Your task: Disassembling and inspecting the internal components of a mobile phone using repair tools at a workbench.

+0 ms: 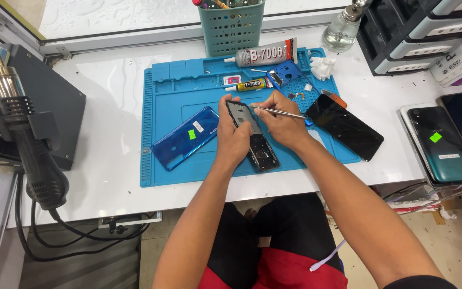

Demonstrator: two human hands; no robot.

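My left hand (pixel 232 138) grips an opened phone frame (pixel 255 140) from its left side, holding it over the blue work mat (pixel 161 107). My right hand (pixel 280 120) pinches thin metal tweezers (pixel 287 113), whose tip touches the upper part of the frame. A shiny blue back cover (pixel 184 137) with a small green sticker lies on the mat left of my hands. A black phone screen (pixel 345 126) lies to the right, partly off the mat.
Two glue tubes (pixel 266 53) and small parts lie at the mat's far edge, behind them a teal tool basket (pixel 231 25) and a glass bottle (pixel 343 29). A hot-air gun (pixel 30 144) hangs at left. More phones (pixel 442 142) rest at right.
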